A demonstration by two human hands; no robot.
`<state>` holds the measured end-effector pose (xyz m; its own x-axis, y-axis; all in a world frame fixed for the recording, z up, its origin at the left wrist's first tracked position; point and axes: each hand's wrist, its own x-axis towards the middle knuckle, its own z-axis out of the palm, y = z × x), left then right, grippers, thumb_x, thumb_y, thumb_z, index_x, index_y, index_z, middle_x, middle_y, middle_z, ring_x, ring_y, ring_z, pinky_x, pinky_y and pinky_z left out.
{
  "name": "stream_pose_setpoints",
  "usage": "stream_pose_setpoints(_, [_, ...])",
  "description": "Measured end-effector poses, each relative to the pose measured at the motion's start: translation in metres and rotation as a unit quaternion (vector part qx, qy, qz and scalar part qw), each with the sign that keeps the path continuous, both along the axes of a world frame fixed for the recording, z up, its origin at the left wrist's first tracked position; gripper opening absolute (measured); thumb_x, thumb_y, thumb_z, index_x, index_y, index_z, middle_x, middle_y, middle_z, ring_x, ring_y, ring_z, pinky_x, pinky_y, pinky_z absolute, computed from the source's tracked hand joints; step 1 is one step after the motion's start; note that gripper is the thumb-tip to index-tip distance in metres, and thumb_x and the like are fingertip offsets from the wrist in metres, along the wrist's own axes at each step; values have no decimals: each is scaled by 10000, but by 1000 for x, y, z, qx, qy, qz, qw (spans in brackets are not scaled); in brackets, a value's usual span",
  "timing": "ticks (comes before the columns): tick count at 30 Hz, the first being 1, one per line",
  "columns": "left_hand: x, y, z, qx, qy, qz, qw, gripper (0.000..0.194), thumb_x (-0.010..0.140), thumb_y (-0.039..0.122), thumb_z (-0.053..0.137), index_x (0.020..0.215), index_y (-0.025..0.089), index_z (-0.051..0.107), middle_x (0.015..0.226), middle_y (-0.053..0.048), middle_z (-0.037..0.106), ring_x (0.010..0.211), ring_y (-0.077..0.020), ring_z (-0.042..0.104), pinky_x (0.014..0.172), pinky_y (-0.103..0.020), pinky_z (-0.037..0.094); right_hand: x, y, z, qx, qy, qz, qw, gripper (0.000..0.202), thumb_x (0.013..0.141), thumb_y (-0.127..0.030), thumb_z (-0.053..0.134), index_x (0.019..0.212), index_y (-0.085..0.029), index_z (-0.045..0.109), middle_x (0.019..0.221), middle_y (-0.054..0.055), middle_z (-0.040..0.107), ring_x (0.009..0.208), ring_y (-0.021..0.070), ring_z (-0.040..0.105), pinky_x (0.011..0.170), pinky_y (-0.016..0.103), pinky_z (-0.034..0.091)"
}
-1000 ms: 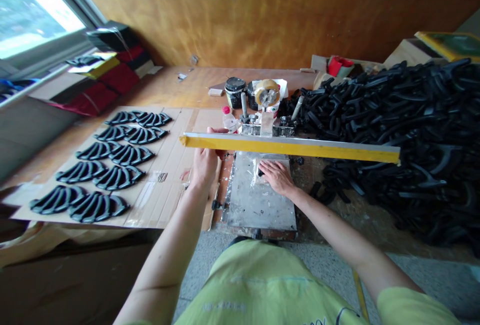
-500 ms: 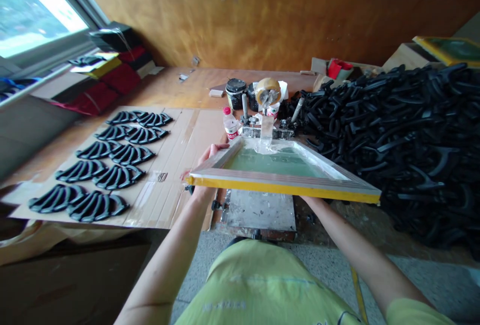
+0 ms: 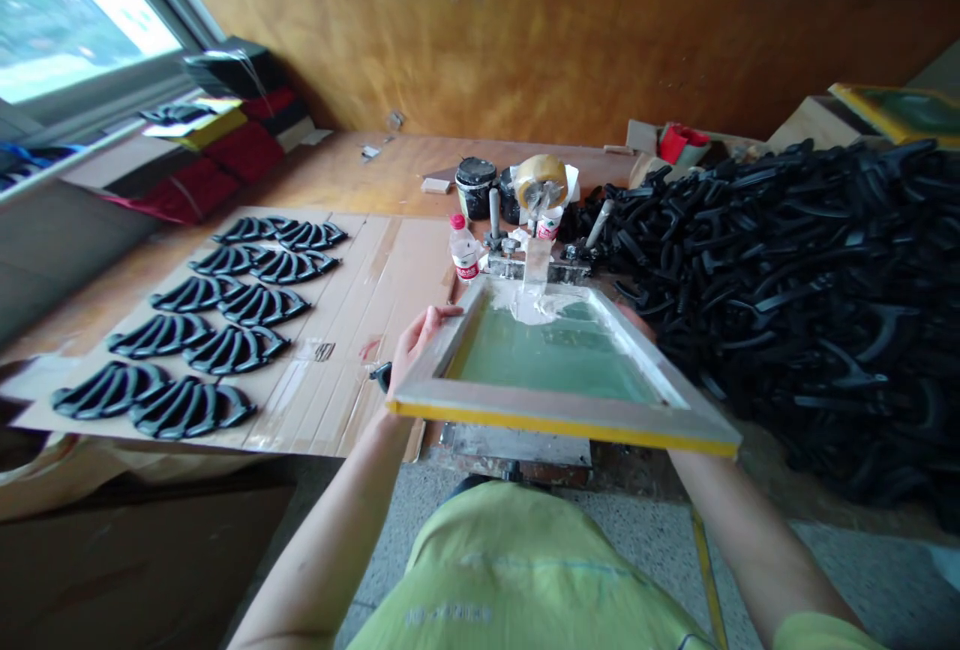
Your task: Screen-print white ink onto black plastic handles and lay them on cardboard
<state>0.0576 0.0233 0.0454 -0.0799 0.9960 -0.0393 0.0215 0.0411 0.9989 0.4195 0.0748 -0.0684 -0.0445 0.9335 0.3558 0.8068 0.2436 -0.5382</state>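
Note:
A screen printing frame [image 3: 559,405] with green mesh and a yellow near edge is tilted up in front of me, over the metal base plate [image 3: 510,444]. My left hand [image 3: 420,335] is closed on its left rail, thumb on top. At the right rail, my right hand [image 3: 637,320] shows only a little past the edge; the frame hides most of it, and it appears to grip that rail. The far side of the frame meets a metal clamp [image 3: 544,270] with two upright posts. A roll of tape [image 3: 541,182] sits above the clamp.
Black fan-shaped parts [image 3: 232,355] lie in pairs on cardboard [image 3: 352,330] at left. A large heap of black plastic parts [image 3: 795,280] covers the right side. Behind the frame are a red-capped bottle [image 3: 464,252] and an ink tub [image 3: 475,188].
The frame's near edge has come down, showing more mesh and covering more of the base plate. My right hand has shifted from under the near edge to the right rail.

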Motion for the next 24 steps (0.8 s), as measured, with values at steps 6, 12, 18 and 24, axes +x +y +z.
stream_pose_setpoints(6, [-6, -31, -63, -151, 13, -58, 987, 577, 723, 565, 659, 1152, 182, 615, 669, 23, 586, 534, -106, 504, 478, -204, 365, -54, 42, 59, 78, -33, 39, 996, 513, 815, -241, 643, 1312, -183, 531, 1381, 142, 486, 1243, 284, 478, 1036, 453, 412])
stream_pose_setpoints(12, [1, -32, -105, -157, 48, -33, 986, 767, 724, 536, 651, 1389, 206, 458, 665, 34, 590, 565, -130, 545, 520, -228, 402, -122, 65, 58, -18, -206, 124, 971, 233, 798, -157, 632, 1031, -167, 635, 992, 116, 654, 966, 265, 573, 831, 356, 462])
stream_pose_setpoints(18, [-2, -31, -120, -161, 54, -35, 985, 723, 748, 536, 628, 1369, 196, 481, 725, 8, 620, 623, -153, 576, 537, -238, 418, -109, 18, 44, -47, -232, 214, 948, 176, 797, -79, 513, 863, -178, 642, 870, 79, 667, 852, 217, 592, 738, 296, 428])
stream_pose_setpoints(24, [-2, -31, -119, -167, 39, -38, 984, 752, 739, 558, 631, 1375, 187, 474, 733, 4, 629, 605, -146, 573, 521, -234, 415, -90, 5, 55, -57, -190, 355, 914, 217, 766, -62, 517, 842, -208, 658, 848, 35, 664, 855, 194, 585, 781, 289, 426])
